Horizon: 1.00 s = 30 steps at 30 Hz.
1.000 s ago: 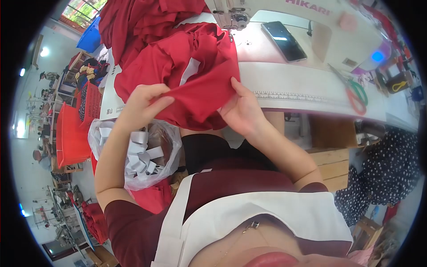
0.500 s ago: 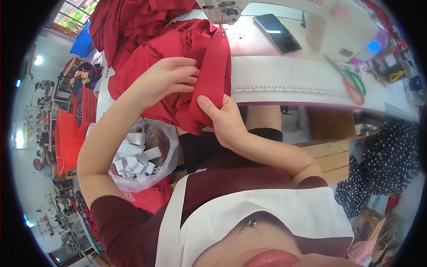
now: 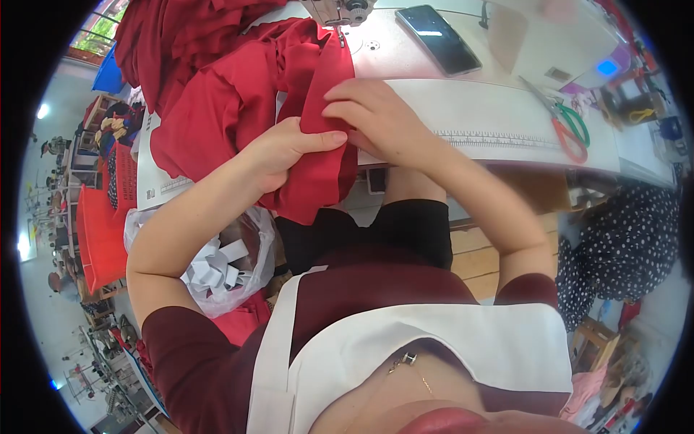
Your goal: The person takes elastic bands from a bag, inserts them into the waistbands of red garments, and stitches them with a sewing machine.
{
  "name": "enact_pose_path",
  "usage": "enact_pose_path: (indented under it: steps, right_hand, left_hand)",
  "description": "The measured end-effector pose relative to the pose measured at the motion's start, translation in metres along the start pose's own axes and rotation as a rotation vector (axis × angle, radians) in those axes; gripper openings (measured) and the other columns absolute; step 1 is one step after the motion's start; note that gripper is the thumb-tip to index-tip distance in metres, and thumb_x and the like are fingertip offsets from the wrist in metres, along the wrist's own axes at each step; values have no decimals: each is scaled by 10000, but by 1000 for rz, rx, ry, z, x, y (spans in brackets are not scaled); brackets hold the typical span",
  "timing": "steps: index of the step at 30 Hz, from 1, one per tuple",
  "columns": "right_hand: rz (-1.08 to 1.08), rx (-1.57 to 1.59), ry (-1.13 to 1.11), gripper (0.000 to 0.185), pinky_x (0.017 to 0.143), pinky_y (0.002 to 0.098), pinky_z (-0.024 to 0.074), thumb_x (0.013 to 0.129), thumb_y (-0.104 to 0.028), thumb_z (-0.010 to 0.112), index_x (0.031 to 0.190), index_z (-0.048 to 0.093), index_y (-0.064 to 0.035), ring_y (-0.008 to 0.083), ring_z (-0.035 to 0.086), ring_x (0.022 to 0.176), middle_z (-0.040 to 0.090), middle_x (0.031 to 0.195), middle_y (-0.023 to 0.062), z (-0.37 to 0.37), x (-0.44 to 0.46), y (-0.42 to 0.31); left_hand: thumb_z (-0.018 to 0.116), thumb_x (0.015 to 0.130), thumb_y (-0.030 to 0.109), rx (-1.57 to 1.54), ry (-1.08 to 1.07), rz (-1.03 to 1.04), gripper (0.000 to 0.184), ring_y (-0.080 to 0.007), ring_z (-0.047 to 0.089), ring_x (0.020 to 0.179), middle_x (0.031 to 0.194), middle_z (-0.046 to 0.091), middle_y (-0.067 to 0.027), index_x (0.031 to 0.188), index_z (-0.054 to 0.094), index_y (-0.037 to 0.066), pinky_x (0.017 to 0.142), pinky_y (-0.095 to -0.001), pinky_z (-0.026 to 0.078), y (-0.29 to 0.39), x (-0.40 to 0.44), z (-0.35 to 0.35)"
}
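Red fabric [image 3: 217,101] lies bunched over the left of the sewing table, one folded strip running up under the presser foot [image 3: 341,40] of the sewing machine [image 3: 340,11]. My left hand [image 3: 289,152] is closed on the strip's near part, thumb on top and fingers hidden beneath. Over the strip's right edge, my right hand [image 3: 379,119] has its fingers bent across the fabric, close to my left thumb. Its own thumb is mostly hidden under the palm. The fabric's near end hangs over the table edge above my lap.
A phone [image 3: 439,40] lies on the machine bed, right of the needle. Scissors [image 3: 567,130] with red and green handles rest farther right, beyond a printed ruler [image 3: 499,141]. Below left hangs a plastic bag [image 3: 253,267] of white strips; a red bin [image 3: 101,239] stands left.
My left hand has gone from lying spread on the fabric to gripping it lower down, thumb on top. My right hand has moved up from the near edge to over the strip's right edge.
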State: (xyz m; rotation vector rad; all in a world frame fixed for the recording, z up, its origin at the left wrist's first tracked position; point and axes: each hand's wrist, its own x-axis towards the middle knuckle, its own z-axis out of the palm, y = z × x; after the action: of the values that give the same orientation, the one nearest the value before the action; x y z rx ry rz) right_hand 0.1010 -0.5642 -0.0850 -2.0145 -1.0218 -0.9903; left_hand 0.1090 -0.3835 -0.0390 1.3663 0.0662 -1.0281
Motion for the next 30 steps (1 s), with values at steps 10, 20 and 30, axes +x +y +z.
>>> enact_pose_path:
  steps: [10,20,30]
  right_hand:
    - [-23,27,-582,214,715,320,463,604,-133,566,805,565,-60,225,564,808,552,827,49,-8,-21,-5]
    - [222,28,-584,306,797,350,438,656,-49,600,961,584,-24,232,539,1011,560,1005,99,-5,-26,-36]
    - [233,45,-658,249,784,352,445,622,-29,628,870,607,-36,233,560,946,567,962,76,1,4,22]
  left_hand:
    - [605,758,153,1378,364,1026,176,-278,579,762,827,600,-108,772,578,-21,731,-324,473,35,24,-21]
    - [611,784,199,1494,262,1129,368,-253,449,1127,1150,521,-89,1107,540,38,948,-372,336,18,94,-67]
    - [594,789,264,1469,324,1171,336,-250,490,1001,1011,563,-100,1021,593,20,885,-370,344,53,140,-90]
